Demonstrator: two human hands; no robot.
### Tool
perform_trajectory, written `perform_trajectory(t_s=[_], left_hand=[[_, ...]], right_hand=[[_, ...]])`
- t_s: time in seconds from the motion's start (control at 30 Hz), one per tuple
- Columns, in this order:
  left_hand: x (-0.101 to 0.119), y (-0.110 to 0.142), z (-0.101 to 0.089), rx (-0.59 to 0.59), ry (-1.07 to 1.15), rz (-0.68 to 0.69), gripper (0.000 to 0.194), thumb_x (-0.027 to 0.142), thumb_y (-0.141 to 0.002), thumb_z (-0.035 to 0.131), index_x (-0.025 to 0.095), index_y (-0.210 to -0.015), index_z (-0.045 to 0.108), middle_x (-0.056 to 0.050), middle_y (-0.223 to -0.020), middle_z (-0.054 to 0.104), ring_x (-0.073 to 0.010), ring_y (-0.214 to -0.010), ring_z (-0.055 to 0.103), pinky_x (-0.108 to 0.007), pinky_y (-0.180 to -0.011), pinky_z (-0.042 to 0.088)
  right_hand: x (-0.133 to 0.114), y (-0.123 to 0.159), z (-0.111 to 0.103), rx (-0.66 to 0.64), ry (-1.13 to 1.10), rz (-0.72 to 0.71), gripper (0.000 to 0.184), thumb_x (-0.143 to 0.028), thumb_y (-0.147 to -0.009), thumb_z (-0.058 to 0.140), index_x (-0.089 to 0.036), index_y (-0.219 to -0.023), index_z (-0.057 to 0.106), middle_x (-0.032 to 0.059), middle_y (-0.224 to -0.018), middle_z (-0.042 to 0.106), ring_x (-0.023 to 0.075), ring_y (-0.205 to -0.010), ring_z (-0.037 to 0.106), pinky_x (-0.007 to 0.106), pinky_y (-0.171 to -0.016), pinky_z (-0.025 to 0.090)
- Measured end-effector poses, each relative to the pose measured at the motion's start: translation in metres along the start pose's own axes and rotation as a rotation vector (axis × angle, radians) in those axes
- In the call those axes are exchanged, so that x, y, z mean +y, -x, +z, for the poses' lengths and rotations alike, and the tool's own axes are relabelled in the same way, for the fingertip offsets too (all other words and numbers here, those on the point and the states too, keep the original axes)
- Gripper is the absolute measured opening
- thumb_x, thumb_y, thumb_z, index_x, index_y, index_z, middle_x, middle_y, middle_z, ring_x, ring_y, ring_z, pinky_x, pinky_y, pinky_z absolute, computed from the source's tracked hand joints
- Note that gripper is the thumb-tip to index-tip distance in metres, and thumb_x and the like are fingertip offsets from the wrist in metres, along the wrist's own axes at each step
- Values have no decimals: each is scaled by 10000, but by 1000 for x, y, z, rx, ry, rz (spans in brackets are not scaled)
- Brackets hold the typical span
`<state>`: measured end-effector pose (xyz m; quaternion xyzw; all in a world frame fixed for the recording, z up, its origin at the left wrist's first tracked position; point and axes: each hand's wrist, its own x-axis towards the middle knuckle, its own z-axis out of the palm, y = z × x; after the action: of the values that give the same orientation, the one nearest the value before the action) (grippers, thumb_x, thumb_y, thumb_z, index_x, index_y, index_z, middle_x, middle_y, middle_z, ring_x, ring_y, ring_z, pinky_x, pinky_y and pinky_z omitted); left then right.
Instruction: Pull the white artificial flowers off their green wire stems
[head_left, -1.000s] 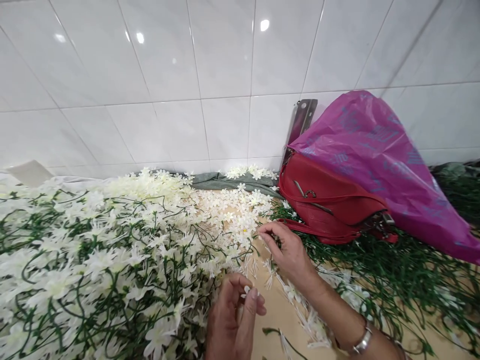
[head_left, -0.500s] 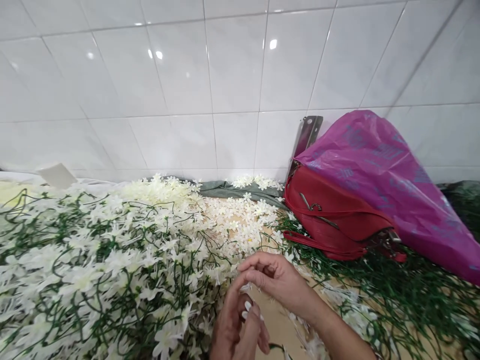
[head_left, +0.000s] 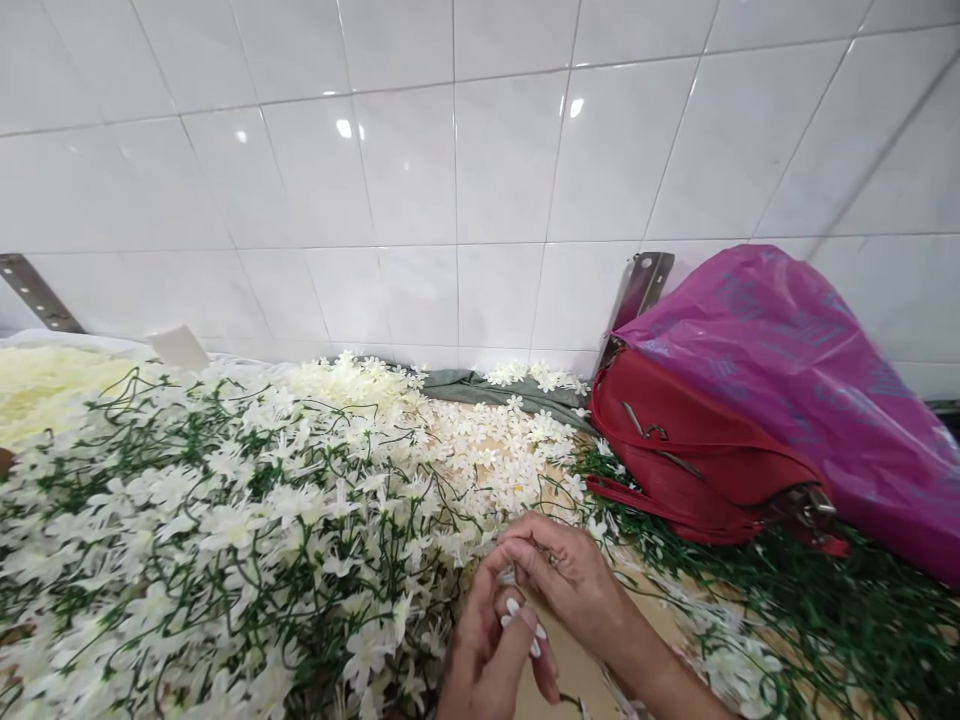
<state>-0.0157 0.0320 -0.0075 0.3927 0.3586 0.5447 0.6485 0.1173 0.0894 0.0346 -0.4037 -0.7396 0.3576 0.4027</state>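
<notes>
Our hands meet at the lower centre of the frame.
Our left hand (head_left: 491, 650) pinches a small white flower (head_left: 517, 612); our right hand (head_left: 570, 580) pinches closed just above it, beside the heap of stemmed flowers (head_left: 225, 530).

The left hand (head_left: 495, 650) was cut off at six o'clock; the tiny white piece (head_left: 517, 612) in its fingertips was too small to identify
</notes>
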Motion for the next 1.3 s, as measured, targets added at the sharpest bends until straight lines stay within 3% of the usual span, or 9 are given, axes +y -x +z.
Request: perform_trajectory(t_s=[0.13,0.27,0.43,0.7,0.83,0.93,1.13,1.2,1.3], left_hand=[[7,4,1,-5,-34,12,642,605,-911,679,152,-1334,515,45,-654,558,-115,-558,580,-234,-614,517],[17,7,4,-42,-88,19,579,597,-931,645,145,-1275,533,49,-633,544,-115,-576,549,-263,-690,520],[27,8,6,-21,-175,-56,591,572,-949,608,122,-1320,511,43,-602,544,-148,-640,559,-284,-728,514],[24,8,3,-50,-167,-12,421,465,-961,635,166,-1251,578,33,-715,564,-119,-629,585,-258,-679,520],[26,8,4,-64,-179,-10,423,424,-976,629,177,-1316,584,35,-731,565,-106,-631,591,-240,-677,525],[26,8,4,-83,-160,-8,458,407,-968,647,197,-1367,570,38,-761,552,-98,-637,601,-231,-670,533],[21,9,4,-24,-152,-25,467,413,-976,634,186,-1370,528,38,-718,579,-120,-656,612,-250,-691,553],[20,8,4,8,-163,-15,466,414,-974,639,192,-1367,525,33,-723,599,-125,-659,615,-261,-704,555],[18,6,4,97,-161,29,429,420,-976,640,219,-1340,531,36,-721,616,-123,-659,611,-260,-727,543]], right_hand=[[5,0,-3,-53,-171,61,281,-440,-975,624,-201,-945,769,57,-879,762,177,-775,680,282,-748,518],[10,0,-3,-121,-376,143,265,-453,-949,671,-200,-1010,724,56,-911,774,154,-716,680,265,-674,526],[14,0,-4,-85,-256,45,253,-430,-996,619,-203,-978,728,38,-853,735,135,-688,644,259,-675,509],[16,-2,-15,-127,-396,138,258,-447,-911,737,-197,-966,703,-1,-745,695,131,-666,636,238,-626,483],[18,-1,-18,-107,-297,71,258,-411,-964,679,-183,-844,691,-19,-684,629,117,-631,582,238,-618,449],[16,-1,-20,-44,-246,27,294,-419,-1001,620,-191,-827,686,-13,-685,636,132,-653,590,253,-649,458],[22,-6,-29,356,-123,53,253,-373,-1008,587,-210,-825,650,-3,-736,662,153,-695,609,283,-718,486],[27,-6,-30,383,-24,73,244,-355,-984,606,-208,-792,638,-5,-720,647,154,-678,592,284,-695,469],[34,-6,-28,321,111,86,174,-314,-947,624,-205,-815,650,1,-748,654,165,-703,594,291,-699,454]])
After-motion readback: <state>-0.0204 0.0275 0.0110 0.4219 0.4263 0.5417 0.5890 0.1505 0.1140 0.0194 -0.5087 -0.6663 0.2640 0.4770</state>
